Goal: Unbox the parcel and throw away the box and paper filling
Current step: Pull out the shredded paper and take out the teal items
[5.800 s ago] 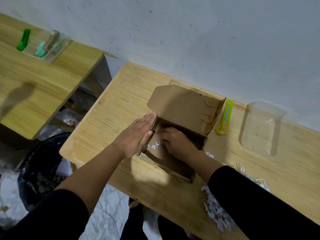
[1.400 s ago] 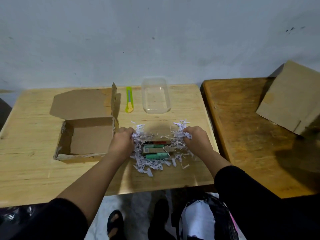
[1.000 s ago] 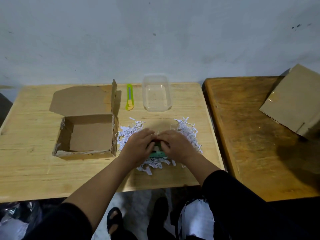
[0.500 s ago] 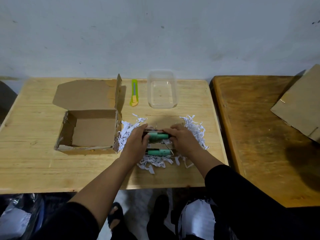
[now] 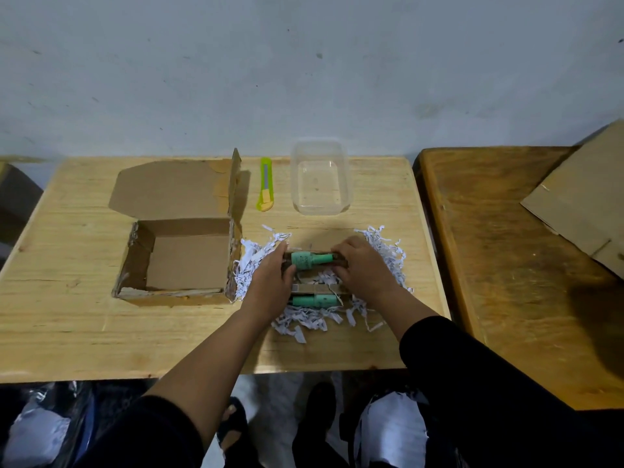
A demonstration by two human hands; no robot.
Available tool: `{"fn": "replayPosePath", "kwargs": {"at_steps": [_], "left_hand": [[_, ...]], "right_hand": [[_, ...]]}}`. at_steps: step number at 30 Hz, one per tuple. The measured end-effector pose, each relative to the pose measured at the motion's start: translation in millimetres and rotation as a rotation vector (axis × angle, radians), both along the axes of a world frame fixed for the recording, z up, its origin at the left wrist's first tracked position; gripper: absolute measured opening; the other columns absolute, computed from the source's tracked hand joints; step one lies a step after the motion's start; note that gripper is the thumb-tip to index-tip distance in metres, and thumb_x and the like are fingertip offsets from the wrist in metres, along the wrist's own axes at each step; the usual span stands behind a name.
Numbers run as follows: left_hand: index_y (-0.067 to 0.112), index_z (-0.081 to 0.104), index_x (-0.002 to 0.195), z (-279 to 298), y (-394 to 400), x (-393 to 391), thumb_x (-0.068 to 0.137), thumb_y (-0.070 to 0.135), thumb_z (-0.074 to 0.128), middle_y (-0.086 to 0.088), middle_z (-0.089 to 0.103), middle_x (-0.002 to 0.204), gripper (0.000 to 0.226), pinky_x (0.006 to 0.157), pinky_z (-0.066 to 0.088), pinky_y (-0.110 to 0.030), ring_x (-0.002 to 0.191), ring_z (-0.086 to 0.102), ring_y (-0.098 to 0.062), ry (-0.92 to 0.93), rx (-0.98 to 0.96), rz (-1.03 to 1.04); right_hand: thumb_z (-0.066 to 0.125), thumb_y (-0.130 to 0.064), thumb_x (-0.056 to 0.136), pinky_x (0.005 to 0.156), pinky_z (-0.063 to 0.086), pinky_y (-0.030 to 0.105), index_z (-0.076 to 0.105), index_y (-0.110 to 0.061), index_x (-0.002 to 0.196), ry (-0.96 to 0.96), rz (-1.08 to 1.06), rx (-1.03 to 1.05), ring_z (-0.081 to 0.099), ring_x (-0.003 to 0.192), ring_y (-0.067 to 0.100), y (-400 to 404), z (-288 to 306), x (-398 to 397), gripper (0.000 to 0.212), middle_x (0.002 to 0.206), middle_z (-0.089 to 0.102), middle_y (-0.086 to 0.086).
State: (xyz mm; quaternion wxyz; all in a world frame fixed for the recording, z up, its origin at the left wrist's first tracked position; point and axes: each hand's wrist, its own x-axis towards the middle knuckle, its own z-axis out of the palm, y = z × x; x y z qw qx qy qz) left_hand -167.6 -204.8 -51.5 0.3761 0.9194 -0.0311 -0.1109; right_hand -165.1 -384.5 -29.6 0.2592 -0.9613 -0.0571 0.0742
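On the pale table, left to right:

Box: one cardboard box sits open and emptied, lid flap thrown back toward the wall, just left of the paper. It lay under both hands a few seconds ago; now nobody touches it.

Knife: one green utility knife lies near the wall, apart from the work, where it lay before.

Tray: one clear plastic tray stands beside the knife, nothing in it.

Filling: one heap of shredded white paper is spread on the table right of the box.

Change: a second ago the hands were parting the shreds; now they have raised a small bundle clear of the heap.

Left hand: the left hand clasps the bundle's left end.

Right hand: the right hand clasps its right end.

Contents: I count two green tubes, one lifted in the bundle, one green tube lying in the shreds with a brownish piece just above it; how many pieces in all I cannot tell.

Meaning: unpacking looks nearly done; box and filling have yet to be binned.

Right table: one cardboard sheet rests on the darker table.
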Motion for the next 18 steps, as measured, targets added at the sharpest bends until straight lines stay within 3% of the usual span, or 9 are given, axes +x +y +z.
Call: {"fn": "replayPosePath", "kwargs": {"at_steps": [3, 7, 10, 13, 15, 16, 18], "left_hand": [[0.006, 0.031, 0.140, 0.9, 0.9, 1.1, 0.092, 0.014, 0.051, -0.017, 0.052, 0.131, 0.052, 0.094, 0.040, -0.038, 0.120, 0.048, -0.034, 0.014, 0.007, -0.001], [0.001, 0.039, 0.129, 2.9, 0.9, 3.7, 0.093, 0.021, 0.050, -0.021, 0.058, 0.109, 0.043, 0.078, 0.041, -0.036, 0.098, 0.054, -0.034, 0.028, 0.044, -0.023], [-0.001, 0.052, 0.121, 9.2, -2.5, 6.7, 0.092, 0.015, 0.051, -0.023, 0.059, 0.112, 0.033, 0.088, 0.042, -0.037, 0.106, 0.054, -0.036, -0.019, 0.099, -0.076], [0.001, 0.055, 0.124, 11.4, -4.6, 15.3, 0.090, 0.010, 0.052, -0.020, 0.060, 0.122, 0.035, 0.094, 0.041, -0.034, 0.113, 0.054, -0.033, -0.025, 0.119, -0.128], [0.003, 0.055, 0.124, 11.2, -5.6, 21.8, 0.089, 0.006, 0.052, -0.018, 0.058, 0.125, 0.035, 0.092, 0.041, -0.023, 0.115, 0.054, -0.031, -0.016, 0.112, -0.154], [0.003, 0.055, 0.124, 11.8, -6.5, 23.8, 0.091, 0.005, 0.050, -0.017, 0.057, 0.127, 0.034, 0.086, 0.041, -0.008, 0.117, 0.053, -0.031, 0.012, 0.107, -0.165], [-0.001, 0.054, 0.123, 8.2, -7.2, 25.1, 0.094, 0.006, 0.045, -0.019, 0.056, 0.127, 0.031, 0.064, 0.030, 0.011, 0.117, 0.052, -0.032, 0.053, 0.122, -0.197]], "right_hand": [[0.068, -0.010, 0.076, 0.079, 0.045, 0.034, 0.064, 0.001, 0.102, -0.072, 0.045, -0.011, 0.055, 0.095, 0.034, -4.8, 7.4, -2.7, 0.028, 0.098, 0.061, 0.020], [0.068, -0.015, 0.078, 0.079, 0.046, 0.033, 0.064, 0.000, 0.102, -0.127, -0.026, 0.026, 0.056, 0.090, 0.029, -16.3, 20.6, -7.1, 0.029, 0.094, 0.060, 0.019], [0.067, -0.021, 0.081, 0.072, 0.046, 0.033, 0.065, -0.006, 0.103, -0.172, -0.163, 0.063, 0.055, 0.081, 0.023, -25.1, 27.6, -14.4, 0.027, 0.090, 0.061, 0.014], [0.063, -0.025, 0.085, 0.066, 0.038, 0.016, 0.061, -0.008, 0.115, -0.186, -0.390, 0.165, 0.049, 0.074, 0.011, -33.8, 33.8, -21.5, 0.034, 0.092, 0.054, 0.004], [0.061, -0.026, 0.087, 0.057, 0.037, 0.003, 0.059, -0.008, 0.120, -0.166, -0.533, 0.267, 0.048, 0.070, 0.006, -39.7, 34.5, -22.6, 0.037, 0.094, 0.051, 0.001], [0.061, -0.026, 0.087, 0.055, 0.037, 0.000, 0.059, -0.009, 0.120, -0.165, -0.582, 0.301, 0.048, 0.069, 0.005, -42.7, 33.3, -21.4, 0.037, 0.095, 0.052, 0.002], [0.061, -0.024, 0.087, 0.052, 0.038, -0.002, 0.058, -0.009, 0.120, -0.178, -0.654, 0.344, 0.048, 0.068, 0.007, -47.8, 30.0, -15.7, 0.037, 0.096, 0.053, 0.005]]}}
